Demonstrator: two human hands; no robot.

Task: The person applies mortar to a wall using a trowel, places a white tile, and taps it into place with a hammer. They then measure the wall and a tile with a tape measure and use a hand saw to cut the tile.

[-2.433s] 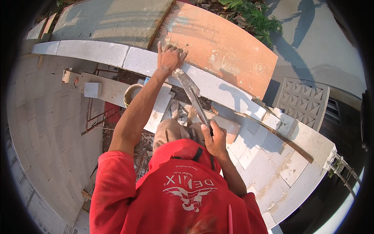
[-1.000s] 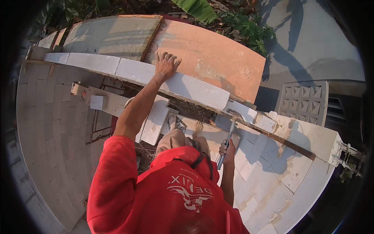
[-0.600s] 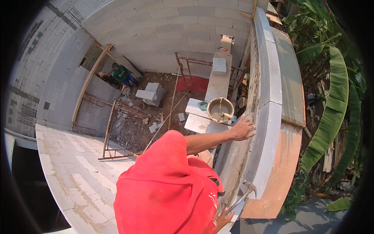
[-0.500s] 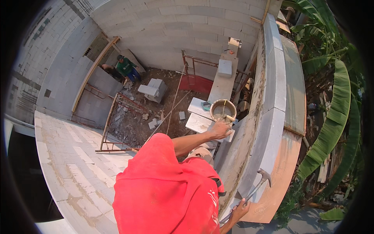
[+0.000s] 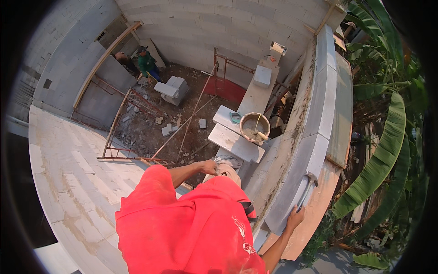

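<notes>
In my right hand [image 5: 295,217] is a claw hammer [image 5: 312,179], gripped by its handle, its head lying by the outer edge of a row of light grey blocks [image 5: 301,157] on top of the wall. My left hand [image 5: 210,167] is near my knee, beside my beige trousers [image 5: 228,174]. Its fingers look curled together, and whatever they may hold is hidden. Ahead of it a round bucket [image 5: 243,134] of grey mortar stands by the white blocks [image 5: 235,144], with a wooden tool handle [image 5: 263,136] over its rim. A teal-handled tool [image 5: 235,117] lies next to the bucket.
A plank [image 5: 252,101] carrying one block [image 5: 262,76] runs ahead. Rusty scaffold frames [image 5: 119,123] and poles stand over the rubble floor below. A person in green [image 5: 146,63] is down by a block stack [image 5: 175,89]. Banana leaves [image 5: 381,150] hang beyond the right wall.
My left hand has left the bucket and come back toward my knee. The right hand and hammer have moved forward along the wall. The view has shifted, and the person below leans over.
</notes>
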